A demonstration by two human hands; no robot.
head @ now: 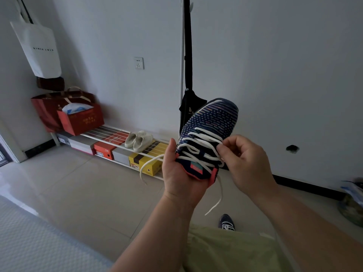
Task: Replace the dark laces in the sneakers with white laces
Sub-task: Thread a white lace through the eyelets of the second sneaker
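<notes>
1. The left hand cups the heel of a navy knit sneaker, toe tilted toward 12 o'clock.
2. The right hand pinches its white lace; loose ends dangle toward 6 and 9 o'clock.
3. Bare tiled floor lies open at 8 o'clock.
4. A second sneaker sits at 6 o'clock.
5. The tote bag lettering at 10 o'clock is unreadable.

The sneaker is knitted in navy with multicoloured dashes, trimmed in coral and laced in a white lace. A yellow box, an orange box, red bags and cream shoes are seen.
</notes>
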